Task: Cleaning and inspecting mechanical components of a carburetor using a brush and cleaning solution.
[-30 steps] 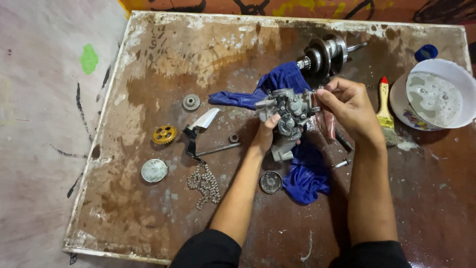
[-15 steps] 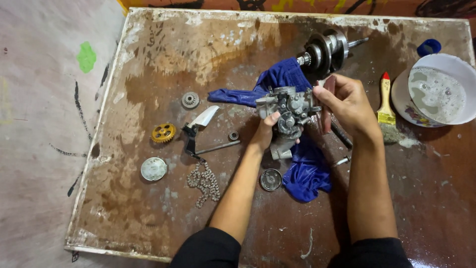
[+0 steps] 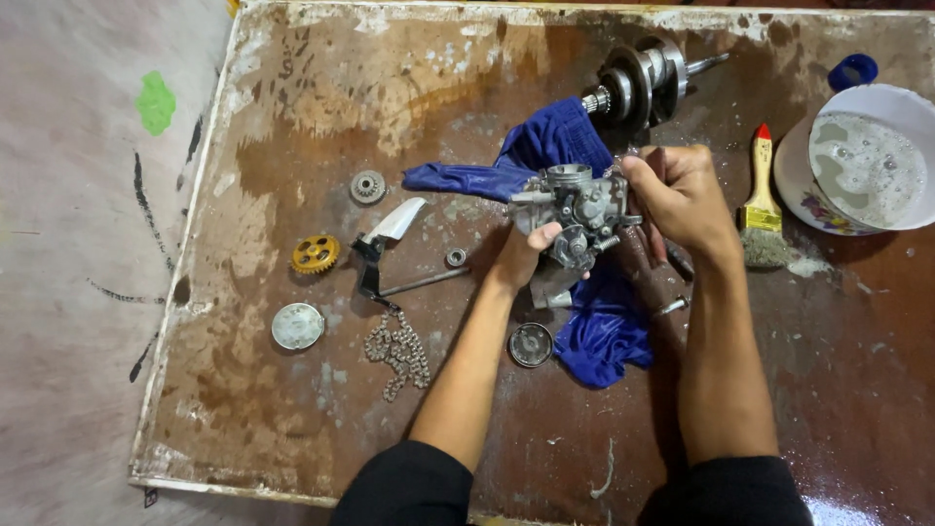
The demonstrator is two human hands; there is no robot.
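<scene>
Left hand (image 3: 523,255) grip closed from below; right hand (image 3: 679,195) clasped alongside.

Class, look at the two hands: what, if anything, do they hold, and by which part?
Both hold a grey metal carburettor: the left hand from below at its lower left, the right hand by its right side.

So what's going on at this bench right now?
A person holds a grey metal carburetor up in both hands, the left hand under it and the right hand gripping its side, over a blue cloth on a stained board. Around it lie a crankshaft, a chain, a yellow gear, a paintbrush and a white basin of foamy liquid.
</scene>
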